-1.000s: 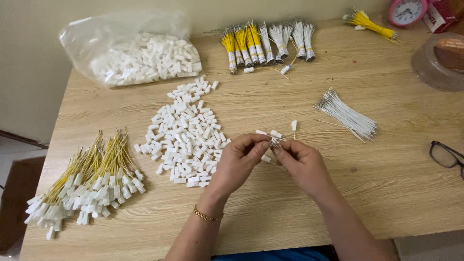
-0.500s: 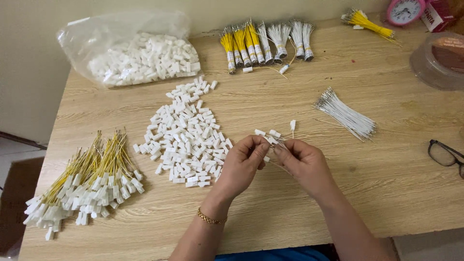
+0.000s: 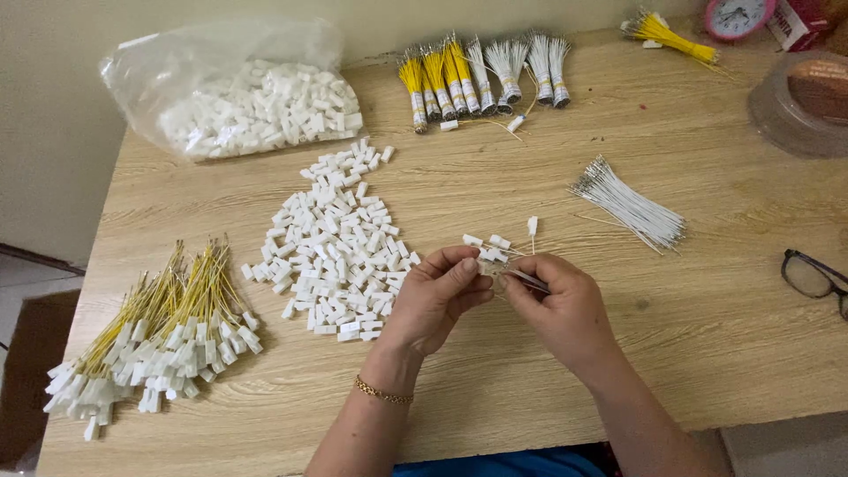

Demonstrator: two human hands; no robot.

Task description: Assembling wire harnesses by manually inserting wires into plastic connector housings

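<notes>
Both hands meet over the wooden table (image 3: 707, 318), just right of a loose pile of small white plastic connectors (image 3: 331, 243). My left hand (image 3: 435, 296) pinches a small white connector (image 3: 488, 261) between thumb and fingertips. My right hand (image 3: 556, 300) holds a thin white wire (image 3: 528, 279) whose tip points at that connector. Two or three more connectors on short wires (image 3: 499, 240) stick up just beyond my fingers; whether either hand holds them I cannot tell.
A clear bag of white connectors (image 3: 238, 93) lies at the back left. Bundled yellow and white wires (image 3: 481, 75) sit at the back centre, loose white wires (image 3: 629, 205) to the right, finished yellow wired connectors (image 3: 150, 340) at the left. Glasses (image 3: 814, 278), a tape roll (image 3: 804, 102).
The hands have stayed in the same spot, with only small finger movements around the connector and wire.
</notes>
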